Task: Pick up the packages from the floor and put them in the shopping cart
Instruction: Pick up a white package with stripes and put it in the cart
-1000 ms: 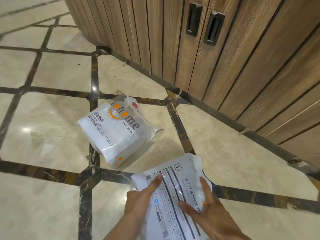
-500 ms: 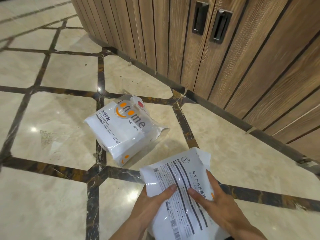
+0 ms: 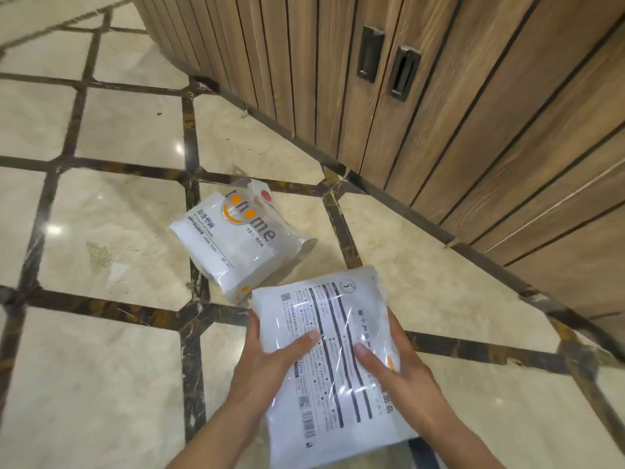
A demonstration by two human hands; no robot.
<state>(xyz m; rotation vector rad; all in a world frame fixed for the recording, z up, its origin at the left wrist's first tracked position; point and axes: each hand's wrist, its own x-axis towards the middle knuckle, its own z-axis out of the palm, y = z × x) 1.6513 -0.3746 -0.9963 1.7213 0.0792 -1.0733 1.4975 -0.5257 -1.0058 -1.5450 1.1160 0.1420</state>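
Observation:
A flat white package with black stripes and printed text (image 3: 324, 319) is held above the floor in both hands. My left hand (image 3: 267, 363) grips its left edge with the thumb on top. My right hand (image 3: 399, 370) grips its right side, thumb also on top. A second white plastic package with an orange smiley logo (image 3: 236, 242) lies on the marble floor just beyond the held one, apart from both hands. No shopping cart is in view.
The floor is glossy cream marble (image 3: 101, 384) with dark inlay strips. A curved wooden slatted wall with two dark recessed handles (image 3: 402, 72) runs along the right and the back.
Both hands have taken a firmer hold of the striped package and lifted it closer to the camera. The logo package has stayed in place on the floor.

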